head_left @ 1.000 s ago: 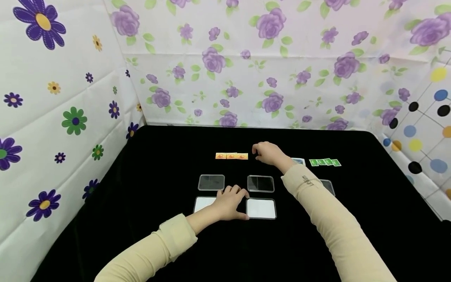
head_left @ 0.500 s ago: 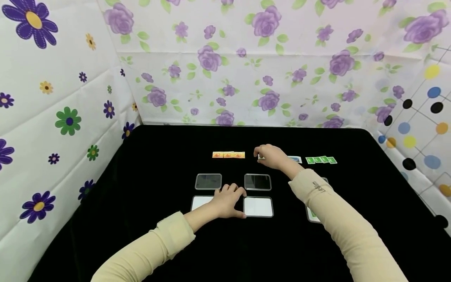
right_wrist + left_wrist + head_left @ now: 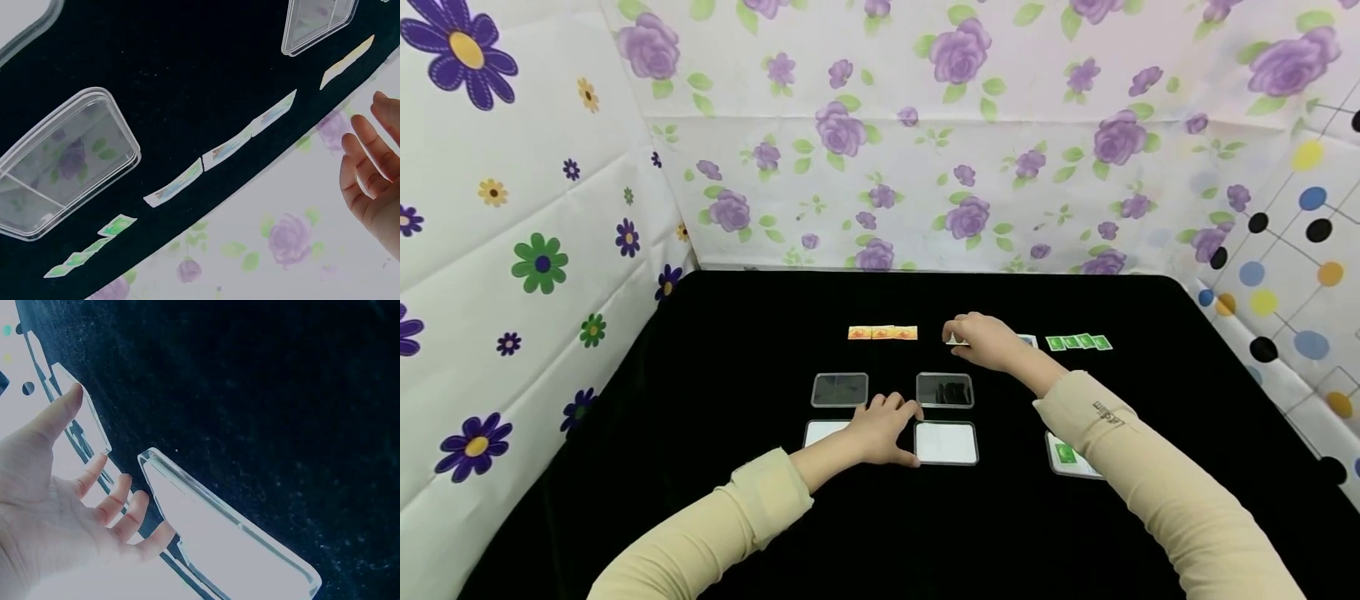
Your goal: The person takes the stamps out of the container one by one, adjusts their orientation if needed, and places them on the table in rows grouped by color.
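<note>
- Right sleeve (image 3: 1150, 471) now lies farther right than a second ago, baring the green-card case (image 3: 1067, 471) at near right.
- Left hand (image 3: 880, 432), fingers relaxed and spread, lies at the left edge of a white-based case (image 3: 946, 442); a thumb bump could shift it.
- Right hand (image 3: 988, 342), loosely bent, visibly grips nothing; careless fingertips could skew the far picture-card row (image 3: 228, 147), whose left end lies beneath them.
</note>
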